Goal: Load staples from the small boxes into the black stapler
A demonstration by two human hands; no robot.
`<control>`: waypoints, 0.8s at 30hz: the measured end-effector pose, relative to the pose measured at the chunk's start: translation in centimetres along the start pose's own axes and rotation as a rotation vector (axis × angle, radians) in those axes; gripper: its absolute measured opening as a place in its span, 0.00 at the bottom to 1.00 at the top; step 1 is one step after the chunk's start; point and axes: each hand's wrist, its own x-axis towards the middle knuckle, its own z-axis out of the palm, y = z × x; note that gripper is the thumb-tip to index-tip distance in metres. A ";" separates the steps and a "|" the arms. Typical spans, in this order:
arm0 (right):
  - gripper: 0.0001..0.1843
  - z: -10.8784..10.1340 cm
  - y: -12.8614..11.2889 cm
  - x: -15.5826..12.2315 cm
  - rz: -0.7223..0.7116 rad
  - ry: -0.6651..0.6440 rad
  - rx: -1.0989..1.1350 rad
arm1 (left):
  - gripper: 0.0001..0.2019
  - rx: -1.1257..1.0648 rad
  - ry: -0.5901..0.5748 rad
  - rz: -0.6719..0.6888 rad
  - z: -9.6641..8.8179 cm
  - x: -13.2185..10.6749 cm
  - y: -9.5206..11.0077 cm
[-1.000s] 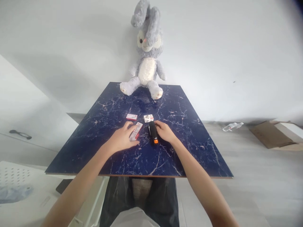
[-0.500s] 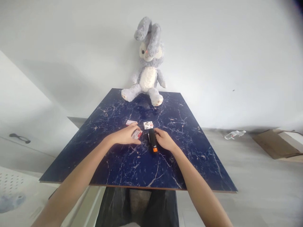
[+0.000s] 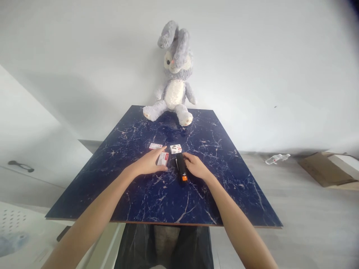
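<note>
My left hand (image 3: pixel 149 164) lies on a small red and white box (image 3: pixel 163 158) in the middle of the dark blue marbled table (image 3: pixel 134 194), fingers curled around it. My right hand (image 3: pixel 196 165) rests against the right side of a black stapler with an orange end (image 3: pixel 181 167), which lies flat on the table. Two more small boxes sit just beyond: a red and white box (image 3: pixel 155 146) on the left and a white box (image 3: pixel 175 148) by the stapler's far end.
A grey and white plush rabbit (image 3: pixel 174 78) sits at the table's far edge against the white wall. On the floor to the right lie a plastic bottle (image 3: pixel 277 158) and flattened cardboard (image 3: pixel 325 170). A white cabinet (image 3: pixel 25 157) stands on the left.
My left hand has closed over the box it was touching and drawn it slightly toward me. My right hand stays by the stapler. The camera has tilted down.
</note>
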 end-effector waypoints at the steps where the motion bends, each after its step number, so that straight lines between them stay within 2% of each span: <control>1: 0.20 0.0 -0.1 0.0 0.003 0.000 -0.002 | 0.55 -0.002 0.016 0.000 0.2 0.0 -0.1; 8: 0.19 -0.1 -0.2 -0.1 0.017 -0.009 0.006 | 0.56 -0.018 0.110 0.003 1.0 0.3 -1.0; 13: 0.20 -0.1 -0.1 0.0 0.019 -0.008 0.000 | 0.46 0.045 0.050 0.138 0.7 0.5 -1.5; 17: 0.20 -0.1 -0.1 -0.1 0.014 -0.010 -0.001 | 0.40 0.024 0.043 0.157 0.6 0.4 -1.4; 19: 0.20 -0.1 0.0 -0.1 0.017 -0.010 -0.001 | 0.40 0.014 0.058 0.163 0.8 0.3 -1.1; 24: 0.19 0.1 0.0 0.0 0.029 -0.016 0.014 | 0.50 -0.050 0.059 0.165 2.3 -0.2 0.5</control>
